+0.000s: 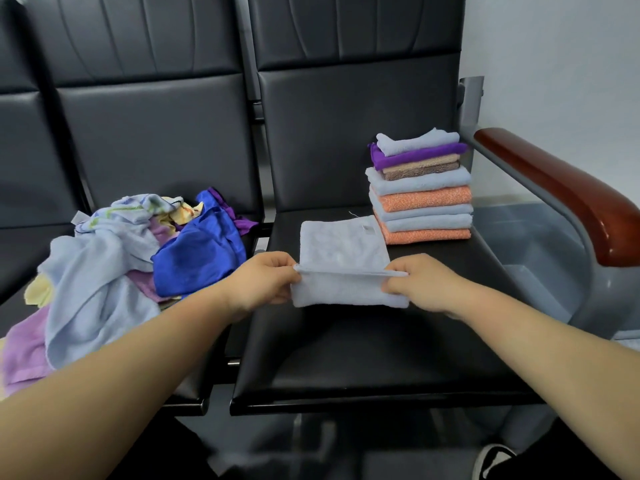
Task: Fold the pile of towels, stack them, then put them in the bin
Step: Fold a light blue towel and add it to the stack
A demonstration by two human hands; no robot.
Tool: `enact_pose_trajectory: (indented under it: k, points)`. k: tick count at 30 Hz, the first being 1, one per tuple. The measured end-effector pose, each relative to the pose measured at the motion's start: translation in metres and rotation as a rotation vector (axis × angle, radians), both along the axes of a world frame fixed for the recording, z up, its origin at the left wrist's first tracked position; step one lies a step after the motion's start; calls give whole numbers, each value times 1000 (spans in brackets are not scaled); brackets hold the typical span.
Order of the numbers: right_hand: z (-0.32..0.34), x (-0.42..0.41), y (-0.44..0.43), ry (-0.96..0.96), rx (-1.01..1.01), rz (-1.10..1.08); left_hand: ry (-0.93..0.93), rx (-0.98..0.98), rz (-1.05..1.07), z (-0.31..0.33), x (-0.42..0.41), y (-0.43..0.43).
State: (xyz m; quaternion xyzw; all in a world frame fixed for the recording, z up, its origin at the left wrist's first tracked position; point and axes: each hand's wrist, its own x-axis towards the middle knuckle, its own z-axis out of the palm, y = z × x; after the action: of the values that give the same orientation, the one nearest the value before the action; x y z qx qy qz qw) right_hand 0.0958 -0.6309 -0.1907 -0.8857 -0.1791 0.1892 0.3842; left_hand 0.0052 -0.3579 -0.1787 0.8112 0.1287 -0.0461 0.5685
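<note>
A pale blue towel [343,244] lies on the right seat of the bench [346,358], about midway between its front and back edges. It is partway through a fold. The left hand [263,282] pinches the left end of the raised fold line and the right hand [419,282] pinches the right end; each grip is closed on the cloth, fingers curled. The near part hangs doubled below the hands and the far part lies flat on the seat.

Toward the back right corner of that seat stands the stack [422,192], about eight folded towels in blue, orange, tan and purple, fairly square, its base just beside the far corner of the towel in hand.

On the left seat the pile [121,258] is loose: blue, lilac, yellow and a deep blue cloth, several pieces by the look of it.

I judge the task roughly half done. This fold needs finishing, the pile needs working through, and nothing has gone in the bin. A grey tub [540,258] beyond the armrest [561,188], off the right edge, may be that bin; I cannot tell for sure.
</note>
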Motion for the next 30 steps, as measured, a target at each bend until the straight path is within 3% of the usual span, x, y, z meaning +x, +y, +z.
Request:
enact_pose_trajectory:
  k: [4, 6, 8, 13, 21, 23, 27, 30]
  points:
    - [3, 5, -4, 441, 113, -31, 373, -150, -69, 10, -8, 8]
    - [2, 8, -3, 524, 153, -69, 487, -194, -98, 10, -8, 12]
    - [3, 11, 1, 561, 210, -111, 470, -219, -22, 8, -2, 14]
    - [3, 26, 18, 442, 319, -251, 240, -208, 247, -4, 24, 11]
    - [-19, 64, 53, 40, 257, -376, 51, -40, 394, -30, 77, 16]
    - [-29, 74, 59, -16, 204, -386, 46, 70, 419, -43, 88, 20]
    - [-46, 86, 65, -144, 55, -343, 25, 491, 333, -61, 95, 26]
    - [-51, 91, 65, -183, -131, -326, 38, 645, 279, -63, 94, 29]
